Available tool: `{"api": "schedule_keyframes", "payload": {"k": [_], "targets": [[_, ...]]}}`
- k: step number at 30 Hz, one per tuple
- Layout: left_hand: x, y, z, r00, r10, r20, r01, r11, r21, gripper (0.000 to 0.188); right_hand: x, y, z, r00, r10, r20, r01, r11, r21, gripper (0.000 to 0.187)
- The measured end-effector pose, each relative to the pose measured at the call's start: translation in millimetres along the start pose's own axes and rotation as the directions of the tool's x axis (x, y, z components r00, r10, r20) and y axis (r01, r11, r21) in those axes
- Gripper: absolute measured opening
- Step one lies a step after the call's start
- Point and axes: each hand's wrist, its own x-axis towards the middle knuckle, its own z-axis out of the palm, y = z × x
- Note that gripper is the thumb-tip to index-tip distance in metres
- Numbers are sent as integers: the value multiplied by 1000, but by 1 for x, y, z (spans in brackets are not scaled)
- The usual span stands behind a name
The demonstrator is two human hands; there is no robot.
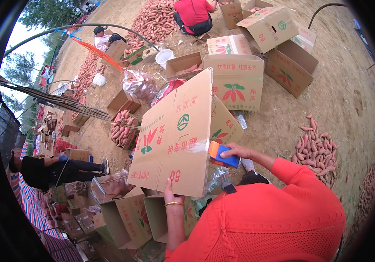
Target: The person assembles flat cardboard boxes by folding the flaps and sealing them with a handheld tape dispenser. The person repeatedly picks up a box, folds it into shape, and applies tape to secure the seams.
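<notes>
So the fingers of the left hand [171, 193] are hooked on the near edge of a big tan cardboard carton with red and green print [159, 144], gripping just that edge as far as I can see. The fingers of the right hand [239, 151] are closed around a blue and orange plastic tape dispenser [226, 156], thumb on the blue body, the others mostly hidden. The dispenser's orange end sits right at the carton's right edge, though I can't tell if it's actually touching

The carton is up in front of the person, tilted, and whatever props up its underside is out of sight. That's my main worry tbh: with the left hand only on one edge, a firm push from the right could twist it or slide it away, and tape would go on crooked or wrinkled. Also watch that left hand, a dispenser usually has teeth and a slip across the cardboard could nick somebody

Further out, two open brown cardboard cartons [128, 222] [157, 216] crowd the near left, so a swing that way could knock them. Off to the right a loose heap of pinkish-red sweet potatoes [316, 153] lies on the bare brown dirt ground [279, 124], easy to step on if someone backs up carelessly
</notes>
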Motion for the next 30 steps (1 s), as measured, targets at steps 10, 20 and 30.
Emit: {"api": "schedule_keyframes", "payload": {"k": [10,20,30], "targets": [[4,-27,-9,983,-160,86,171,976,-132,44,3,-79,21,977,183,-112,-213,791,-574,60],[9,-50,-4,960,-111,258,180,949,-259,41,30,-10,-6,896,176,-408,-183,983,21,59],[6,-92,-20,998,-45,45,51,987,-151,44,46,-50,9,881,100,-463,165,852,498,61]]}}
